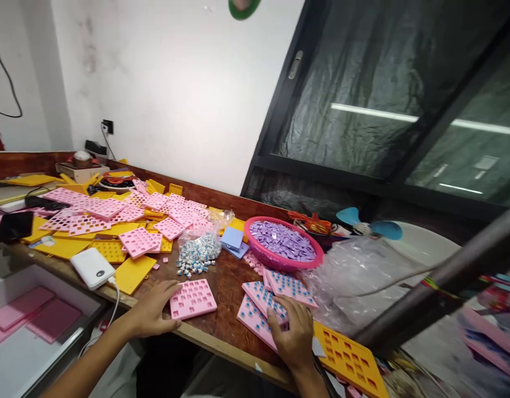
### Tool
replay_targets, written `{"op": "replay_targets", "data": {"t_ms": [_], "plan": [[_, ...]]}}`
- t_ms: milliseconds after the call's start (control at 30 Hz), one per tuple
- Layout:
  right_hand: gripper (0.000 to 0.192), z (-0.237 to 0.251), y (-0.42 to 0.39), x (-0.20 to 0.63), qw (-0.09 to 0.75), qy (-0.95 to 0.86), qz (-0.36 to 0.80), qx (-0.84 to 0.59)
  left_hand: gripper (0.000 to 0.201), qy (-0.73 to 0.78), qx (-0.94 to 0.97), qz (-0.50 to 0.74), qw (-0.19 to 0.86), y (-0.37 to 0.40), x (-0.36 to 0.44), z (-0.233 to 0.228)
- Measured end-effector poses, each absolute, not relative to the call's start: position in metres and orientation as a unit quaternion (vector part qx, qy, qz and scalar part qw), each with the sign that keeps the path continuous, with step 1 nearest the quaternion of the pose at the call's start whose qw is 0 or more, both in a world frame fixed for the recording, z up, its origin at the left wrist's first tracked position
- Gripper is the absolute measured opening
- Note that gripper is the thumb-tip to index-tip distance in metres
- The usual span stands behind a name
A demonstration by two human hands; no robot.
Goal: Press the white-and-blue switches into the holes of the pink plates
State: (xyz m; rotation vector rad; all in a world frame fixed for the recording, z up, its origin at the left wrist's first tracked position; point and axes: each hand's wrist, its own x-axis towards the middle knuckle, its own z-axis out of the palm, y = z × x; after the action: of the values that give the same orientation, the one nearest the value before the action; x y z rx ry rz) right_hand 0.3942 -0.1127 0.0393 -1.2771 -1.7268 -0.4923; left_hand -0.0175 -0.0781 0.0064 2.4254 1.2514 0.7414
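My left hand [153, 308] rests on the wooden table [225, 287] with its fingers against the left edge of an empty pink holed tray [193, 299]. Farther right, my right hand [295, 331] lies flat on a stack of pink trays [266, 301] filled with small blue-topped parts. A heap of loose blue and white parts [195, 257] spills from a clear bag just behind the empty tray. A pink basket [283, 243] full of purple pieces stands behind the filled trays.
Many pink and yellow trays [114, 221] cover the table's left half. A white power bank [92, 268] with a cable sits near the front edge. A yellow tray [351, 359] lies at the right, crumpled clear plastic [362, 276] behind it. An open drawer [26, 320] is lower left.
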Motion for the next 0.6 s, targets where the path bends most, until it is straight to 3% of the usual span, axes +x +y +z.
{"op": "replay_targets", "data": {"t_ms": [200,300,400,600], "plan": [[0.02,0.07,-0.065,0.3,0.31,-0.824,-0.021,-0.475,0.085,0.413,0.862,0.222,0.194,-0.058,-0.016,0.015],[0.02,0.072,-0.023,0.268,0.223,-0.839,0.028,-0.496,0.057,0.42,0.851,0.262,0.176,-0.042,-0.009,0.028],[0.016,0.059,0.011,0.251,0.222,-0.817,0.033,-0.531,0.027,0.473,0.813,0.32,0.115,-0.025,-0.002,0.039],[0.016,0.029,0.031,0.247,0.247,-0.801,0.043,-0.544,0.019,0.495,0.811,0.292,0.112,0.001,0.003,0.034]]}}
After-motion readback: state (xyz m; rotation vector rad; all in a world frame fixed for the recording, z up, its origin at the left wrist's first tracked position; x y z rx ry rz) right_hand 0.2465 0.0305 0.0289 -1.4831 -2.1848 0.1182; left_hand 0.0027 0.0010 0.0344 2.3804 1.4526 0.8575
